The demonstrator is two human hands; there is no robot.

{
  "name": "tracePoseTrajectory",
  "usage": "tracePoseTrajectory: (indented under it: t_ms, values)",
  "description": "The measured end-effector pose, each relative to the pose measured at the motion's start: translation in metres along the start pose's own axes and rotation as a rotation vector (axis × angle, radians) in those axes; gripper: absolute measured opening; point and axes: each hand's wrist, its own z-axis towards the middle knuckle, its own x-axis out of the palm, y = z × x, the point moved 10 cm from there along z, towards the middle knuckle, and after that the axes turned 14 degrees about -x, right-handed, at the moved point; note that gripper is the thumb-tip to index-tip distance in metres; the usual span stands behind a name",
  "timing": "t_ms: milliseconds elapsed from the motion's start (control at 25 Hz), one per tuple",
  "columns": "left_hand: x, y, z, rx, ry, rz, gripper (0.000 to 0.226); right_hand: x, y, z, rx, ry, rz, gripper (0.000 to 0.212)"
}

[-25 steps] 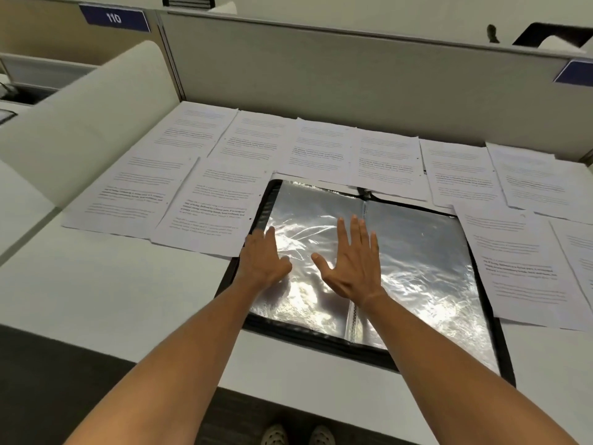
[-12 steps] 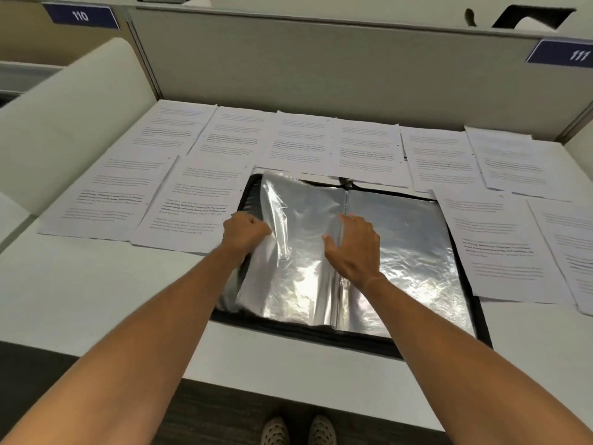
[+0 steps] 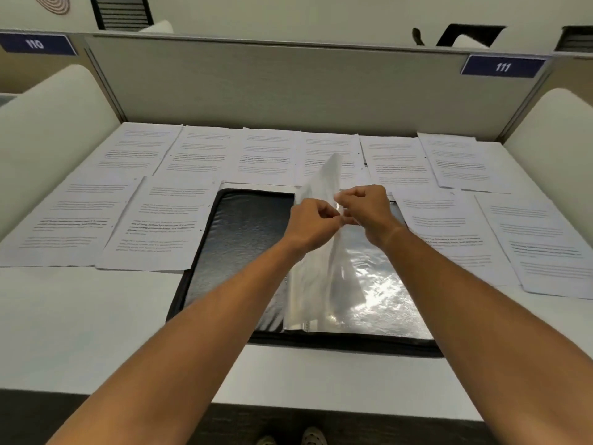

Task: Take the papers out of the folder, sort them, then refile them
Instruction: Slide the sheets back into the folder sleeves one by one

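From the head view, a black folder (image 3: 237, 239) lies open on the white desk (image 3: 80, 329), its near edge close to the desk's near side. Its left inner cover is bare and dark; the right half is covered by shiny clear sleeves (image 3: 378, 284) lying flat. One clear sleeve (image 3: 324, 184) stands raised above the spine, tilted up toward the far side, with its top corner over the far row of papers.

Both hands meet at this raised sleeve, above the middle of the folder. The left hand (image 3: 313, 221) has its fingers curled and pinching the sleeve's edge from the left. The right hand (image 3: 369, 208) has its fingers curled and pinching the same sleeve from the right, just beside the left hand.

Printed papers (image 3: 167, 223) are spread flat around the folder: a far row of six along the grey partition (image 3: 288, 85), two to the left of the folder and two to its right. Blue number plates reading 110 (image 3: 35, 44) and 111 (image 3: 502, 66) sit on the partition's top edge. Shoe tips (image 3: 313, 438) show below the near desk edge.
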Motion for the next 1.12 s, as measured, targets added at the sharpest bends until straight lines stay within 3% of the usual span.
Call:
tracePoseTrajectory:
  t_ms: [160,320,480,640,880,1120]
  values:
    - [0.004,0.004,0.001,0.056,-0.039,0.126,0.027,-0.050,-0.026,0.002,0.043,-0.091,-0.139,0.001]
    - [-0.012,0.046,0.014,-0.002,-0.126,0.376,0.040,-0.096,-0.086,0.005,0.170,-0.198,-0.325,0.016]
    - [-0.015,0.094,0.018,-0.077,-0.081,0.517,0.048,-0.127,-0.128,-0.009,0.277,-0.281,-0.433,0.021]
    - [0.001,0.114,0.014,-0.051,-0.036,0.627,0.045,-0.146,-0.137,-0.011,0.300,-0.310,-0.433,0.022]
    - [0.039,0.100,0.009,0.090,0.012,0.763,0.065,-0.139,-0.135,-0.016,0.294,-0.267,-0.408,0.011]
    - [0.044,0.098,0.013,0.101,0.037,0.872,0.070,-0.135,-0.129,-0.003,0.255,-0.271,-0.445,0.033]
